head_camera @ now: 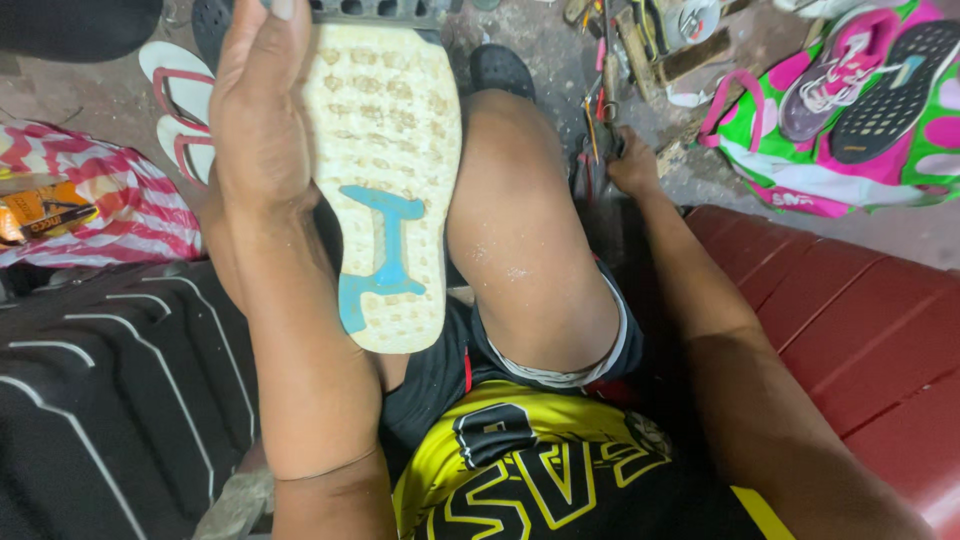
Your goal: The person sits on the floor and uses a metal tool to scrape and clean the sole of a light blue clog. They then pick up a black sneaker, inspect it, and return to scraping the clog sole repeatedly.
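Fingers of my left hand (262,110) are clamped on the shoe sole (385,180), held upright over my knee (520,230). Right hand (632,165) is down by the tools (600,100), grip hidden, can't tell. Risk imo: 1-handed hold, sole could slip & drop.

Rough, worn rubber shoe sole (385,180)

Far left: small orange-and-black packet (40,212) lying on a red-and-white striped bag (135,205). Upper right: pink-green-white printed bag (800,165) holding shoes.

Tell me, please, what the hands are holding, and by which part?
Left hand grips the cream rubber shoe sole along its side edge; right hand reaches among floor tools, hold unclear.
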Demonstrator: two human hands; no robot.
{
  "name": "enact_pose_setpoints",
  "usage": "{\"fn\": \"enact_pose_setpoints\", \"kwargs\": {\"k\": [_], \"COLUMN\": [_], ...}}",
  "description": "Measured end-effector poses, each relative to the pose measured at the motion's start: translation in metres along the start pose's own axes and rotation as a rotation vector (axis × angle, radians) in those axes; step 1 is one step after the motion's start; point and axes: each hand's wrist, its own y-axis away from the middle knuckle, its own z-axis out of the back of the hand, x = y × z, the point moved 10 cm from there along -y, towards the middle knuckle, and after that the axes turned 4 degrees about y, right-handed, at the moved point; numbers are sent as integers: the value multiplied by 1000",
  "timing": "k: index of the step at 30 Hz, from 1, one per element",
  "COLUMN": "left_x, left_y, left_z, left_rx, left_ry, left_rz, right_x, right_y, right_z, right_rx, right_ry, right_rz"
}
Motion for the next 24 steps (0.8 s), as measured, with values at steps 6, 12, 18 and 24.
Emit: {"fn": "enact_pose_setpoints", "kwargs": {"k": [6,12,18,24], "left_x": [0,-2,-10,-22], "left_y": [-9,-10,-8,1], "left_z": [2,-7,-9,-6], "left_rx": [27,73,37,-100], "left_ry": [22,40,-10,-355], "left_rz": [-99,-101,-167,-242], "right_x": [48,238,389,429], "right_y": [-23,52,119,138], "right_z": [112,243,271,248], "right_rx": [-186,-265,-406,-459], "right_ry": [-381,-286,254,337], "right_rz": [73,627,986,1042]}}
